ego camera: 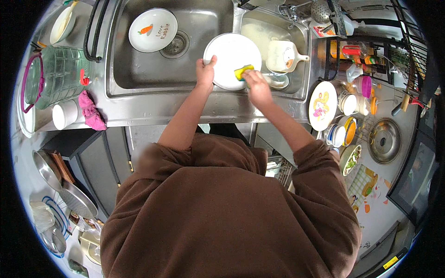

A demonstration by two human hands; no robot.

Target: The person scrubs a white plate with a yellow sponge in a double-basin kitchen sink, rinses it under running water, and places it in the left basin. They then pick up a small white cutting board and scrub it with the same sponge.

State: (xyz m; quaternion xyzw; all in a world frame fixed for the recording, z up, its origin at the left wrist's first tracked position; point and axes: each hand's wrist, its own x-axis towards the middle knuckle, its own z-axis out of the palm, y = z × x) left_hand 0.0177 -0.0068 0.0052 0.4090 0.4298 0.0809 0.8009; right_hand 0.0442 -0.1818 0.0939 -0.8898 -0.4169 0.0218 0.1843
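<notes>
My left hand (205,72) grips a white plate (231,52) by its left rim, thumb on the upper face. The plate is held over the divider between the two basins of a stainless steel sink (167,107). Pinched in my right hand (258,88) is a yellow and green sponge (243,72), which touches the plate's lower right part. In the left basin lies a white plate with a carrot print (149,31), partly over the drain (176,45). A white dish with a handle (280,55) rests in cloudy water in the right basin, near a clear bowl (279,82).
A faucet (292,13) stands behind the right basin. On the right counter are a printed oval plate (322,106), several jars (347,103) and a bowl of chopped food (352,160). To the left sit a large water jug (55,78), a white cup (65,114) and a pink cloth (91,110).
</notes>
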